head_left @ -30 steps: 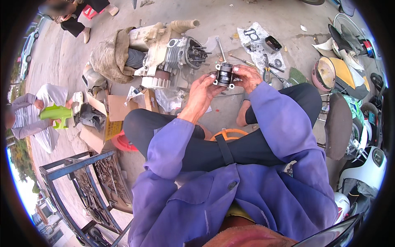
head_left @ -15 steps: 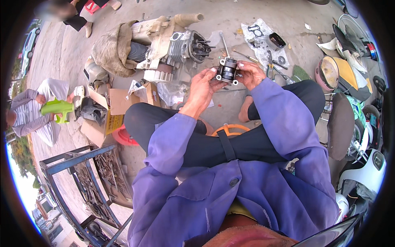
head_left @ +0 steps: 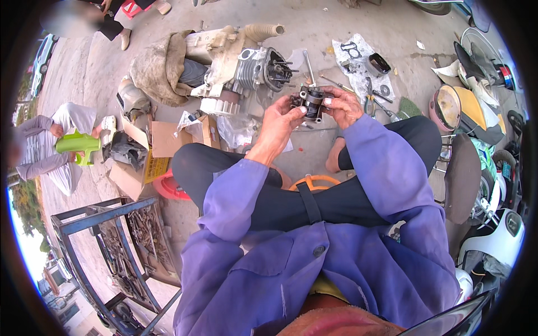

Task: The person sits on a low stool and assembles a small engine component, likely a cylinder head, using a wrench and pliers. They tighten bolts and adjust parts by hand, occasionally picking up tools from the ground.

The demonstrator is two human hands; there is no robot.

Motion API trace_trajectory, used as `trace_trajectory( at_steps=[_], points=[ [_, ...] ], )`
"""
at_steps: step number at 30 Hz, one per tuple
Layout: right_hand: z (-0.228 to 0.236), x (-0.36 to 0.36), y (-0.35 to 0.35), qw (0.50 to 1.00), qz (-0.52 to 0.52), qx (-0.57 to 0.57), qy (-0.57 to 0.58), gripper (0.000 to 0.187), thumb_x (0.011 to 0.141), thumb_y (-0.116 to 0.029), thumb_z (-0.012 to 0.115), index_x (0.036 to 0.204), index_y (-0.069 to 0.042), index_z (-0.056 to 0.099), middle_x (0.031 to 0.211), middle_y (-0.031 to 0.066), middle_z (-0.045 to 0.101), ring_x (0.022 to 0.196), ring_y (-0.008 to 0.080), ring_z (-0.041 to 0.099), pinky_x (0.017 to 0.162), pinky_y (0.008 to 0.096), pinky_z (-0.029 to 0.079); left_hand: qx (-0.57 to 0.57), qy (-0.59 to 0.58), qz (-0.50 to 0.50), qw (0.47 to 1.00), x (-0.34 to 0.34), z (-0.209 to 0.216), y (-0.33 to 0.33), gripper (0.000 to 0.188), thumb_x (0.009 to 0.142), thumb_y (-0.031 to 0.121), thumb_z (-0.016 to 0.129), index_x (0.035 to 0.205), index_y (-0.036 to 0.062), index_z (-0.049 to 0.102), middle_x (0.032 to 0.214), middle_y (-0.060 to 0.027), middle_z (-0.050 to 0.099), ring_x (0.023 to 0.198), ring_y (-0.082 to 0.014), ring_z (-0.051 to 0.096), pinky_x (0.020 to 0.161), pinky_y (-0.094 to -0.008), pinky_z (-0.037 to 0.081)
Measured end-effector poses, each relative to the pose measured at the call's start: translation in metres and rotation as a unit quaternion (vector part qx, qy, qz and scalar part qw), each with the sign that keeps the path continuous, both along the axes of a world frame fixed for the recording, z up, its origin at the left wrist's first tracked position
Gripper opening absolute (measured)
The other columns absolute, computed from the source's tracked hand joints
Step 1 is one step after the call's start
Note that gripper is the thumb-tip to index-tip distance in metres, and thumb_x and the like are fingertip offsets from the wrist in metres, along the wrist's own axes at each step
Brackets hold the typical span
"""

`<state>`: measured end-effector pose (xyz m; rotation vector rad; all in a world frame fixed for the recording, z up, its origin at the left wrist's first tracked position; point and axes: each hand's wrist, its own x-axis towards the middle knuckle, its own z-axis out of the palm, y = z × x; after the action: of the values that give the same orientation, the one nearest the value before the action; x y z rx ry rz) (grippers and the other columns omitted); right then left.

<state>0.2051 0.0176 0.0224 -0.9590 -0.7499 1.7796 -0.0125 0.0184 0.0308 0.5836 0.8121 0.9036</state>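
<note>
Ahead of you on the concrete floor (head_left: 347,22) lies a finned grey metal engine (head_left: 255,70); to your left sit open brown cardboard boxes (head_left: 162,145), one with a yellow panel. Your left hand (head_left: 278,120) and right hand (head_left: 343,106) both close around a small dark metal engine part (head_left: 311,103), held up above your knees.

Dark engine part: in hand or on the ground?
In hand. The dark engine part is held above the concrete ground, the left hand and right hand gripping opposite sides.
</note>
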Motion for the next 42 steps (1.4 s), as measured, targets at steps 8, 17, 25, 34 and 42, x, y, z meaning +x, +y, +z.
trace_trajectory(
  at_steps=[8,17,25,34,42],
  points=[
    [0.004,0.009,0.009,0.997,0.070,0.007,-0.017,0.057,0.089,-0.027,0.072,0.133,0.004,0.055,0.127,0.0145,0.064,0.119,0.0259,0.061,0.103,0.0440,0.049,-0.016,-0.011,0.023,1.000,-0.001,-0.003,-0.005,0.033,0.093,-0.005,0.062,0.126,-0.0060,0.058,0.120,-0.0128,0.065,0.108,-0.0230,0.067,0.097,-0.0380,0.058],
    [0.018,0.022,0.018,0.987,0.121,0.071,-0.072,0.066,0.085,-0.027,0.078,0.138,0.004,0.053,0.126,0.0157,0.065,0.114,0.0247,0.063,0.097,0.0404,0.051,0.011,-0.027,0.022,0.999,0.007,-0.001,-0.003,0.034,0.093,-0.007,0.061,0.127,-0.0066,0.056,0.123,-0.0146,0.064,0.110,-0.0240,0.067,0.097,-0.0401,0.058],
    [-0.007,0.063,0.103,0.976,0.048,0.069,-0.203,0.046,0.092,-0.033,0.072,0.124,-0.001,0.067,0.118,0.0111,0.069,0.098,0.0217,0.068,0.086,0.0355,0.057,-0.028,-0.042,0.015,0.999,0.005,-0.015,-0.007,0.029,0.094,-0.004,0.061,0.123,-0.0048,0.057,0.120,-0.0153,0.067,0.108,-0.0251,0.069,0.094,-0.0402,0.060],
    [-0.159,0.148,0.197,0.764,-0.108,0.135,-0.621,0.037,0.075,-0.019,0.082,0.109,-0.008,0.071,0.101,0.0117,0.072,0.097,0.0289,0.070,0.087,0.0400,0.055,-0.095,0.014,0.030,0.995,0.001,0.004,-0.034,0.043,0.092,-0.005,0.065,0.133,-0.0071,0.052,0.123,-0.0117,0.063,0.109,-0.0196,0.064,0.092,-0.0330,0.055],
    [-0.243,0.154,0.241,0.675,-0.071,0.165,-0.716,0.051,0.078,-0.016,0.080,0.127,-0.018,0.064,0.127,0.0120,0.055,0.118,0.0339,0.057,0.096,0.0459,0.050,-0.149,0.008,0.045,0.988,0.002,0.031,-0.048,0.050,0.087,-0.005,0.069,0.135,-0.0074,0.053,0.125,-0.0108,0.062,0.115,-0.0218,0.062,0.103,-0.0368,0.049]
  ],
)
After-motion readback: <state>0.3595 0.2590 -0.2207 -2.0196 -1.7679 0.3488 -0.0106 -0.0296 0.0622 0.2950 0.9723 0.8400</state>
